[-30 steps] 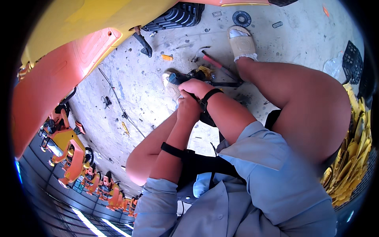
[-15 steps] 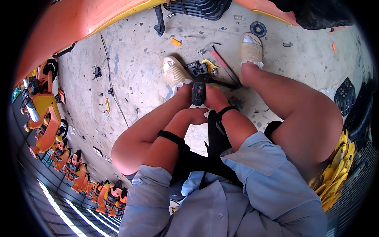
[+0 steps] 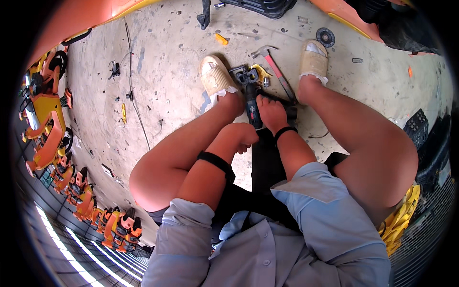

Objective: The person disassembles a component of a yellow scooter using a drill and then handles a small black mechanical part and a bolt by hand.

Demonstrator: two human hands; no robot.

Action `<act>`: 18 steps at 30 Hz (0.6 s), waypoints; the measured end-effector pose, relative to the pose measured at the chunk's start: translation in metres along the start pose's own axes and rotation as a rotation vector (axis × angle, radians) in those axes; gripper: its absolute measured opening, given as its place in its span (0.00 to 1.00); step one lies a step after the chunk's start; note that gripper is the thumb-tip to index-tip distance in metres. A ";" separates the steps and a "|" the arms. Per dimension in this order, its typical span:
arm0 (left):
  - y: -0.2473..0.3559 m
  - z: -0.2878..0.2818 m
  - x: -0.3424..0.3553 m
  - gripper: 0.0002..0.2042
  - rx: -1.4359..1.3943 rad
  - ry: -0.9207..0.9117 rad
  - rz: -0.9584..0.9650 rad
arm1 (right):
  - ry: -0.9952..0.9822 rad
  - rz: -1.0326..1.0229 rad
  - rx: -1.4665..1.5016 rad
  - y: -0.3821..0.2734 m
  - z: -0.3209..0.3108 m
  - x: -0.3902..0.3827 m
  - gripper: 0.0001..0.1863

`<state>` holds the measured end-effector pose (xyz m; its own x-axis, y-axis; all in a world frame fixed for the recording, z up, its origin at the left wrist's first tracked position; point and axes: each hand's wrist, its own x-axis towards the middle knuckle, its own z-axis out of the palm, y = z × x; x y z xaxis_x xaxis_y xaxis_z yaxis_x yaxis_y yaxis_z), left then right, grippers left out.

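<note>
My right hand is wrapped round the handle of a dark cordless drill, which lies low between my feet. Its front end points away from me at a black metal bracket-like part. My left hand is closed just left of the drill's rear end, fingers curled under; whatever they hold, if anything, is hidden. Right of the bracket lie a crumpled yellow piece and a small silver socket-like piece. A claw hammer with a red handle rests beyond my right hand.
My sandalled feet flank the tools. A black disc lies beyond the right foot, a yellow piece beyond the left. A thin cable crosses the floor at left. Orange ride-on vehicles line the left; yellow parts are piled at right.
The drill has tipped from rear end up to lying flatter, with my right hand still on it. My left hand has turned and curled its fingers in. The whole view has shifted slightly.
</note>
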<state>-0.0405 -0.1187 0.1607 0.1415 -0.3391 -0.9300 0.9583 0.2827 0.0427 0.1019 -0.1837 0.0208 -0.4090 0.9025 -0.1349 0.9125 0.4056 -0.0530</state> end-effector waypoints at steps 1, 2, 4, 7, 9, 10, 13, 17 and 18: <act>0.000 -0.003 0.001 0.19 -0.037 0.058 0.000 | -0.022 0.008 0.031 0.001 -0.004 0.002 0.14; -0.002 -0.007 0.003 0.24 -0.101 0.121 -0.003 | -0.117 0.003 0.079 0.003 -0.009 0.005 0.16; -0.007 -0.014 0.009 0.29 -0.245 0.294 0.009 | -0.236 0.007 0.319 0.013 -0.025 0.012 0.21; -0.014 -0.023 0.025 0.35 -0.570 0.435 0.024 | -0.421 -0.005 0.544 0.036 -0.055 0.020 0.31; -0.015 -0.021 0.039 0.37 -0.843 0.452 0.098 | -0.466 -0.026 0.593 0.045 -0.074 0.022 0.35; -0.013 -0.019 0.048 0.38 -0.994 0.442 0.173 | -0.468 -0.049 0.590 0.047 -0.081 0.021 0.35; -0.006 -0.010 0.075 0.35 -1.152 0.531 0.262 | -0.502 -0.082 0.527 0.045 -0.089 0.023 0.40; -0.009 -0.001 0.103 0.32 -1.108 0.708 0.295 | -0.512 -0.062 0.472 0.041 -0.080 0.028 0.41; -0.010 0.001 0.108 0.32 -1.112 0.704 0.326 | -0.479 -0.058 0.484 0.042 -0.078 0.029 0.39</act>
<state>-0.0344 -0.1589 0.0597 -0.1553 0.3143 -0.9365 0.1519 0.9444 0.2917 0.1274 -0.1291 0.0914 -0.5110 0.6727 -0.5351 0.8351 0.2409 -0.4946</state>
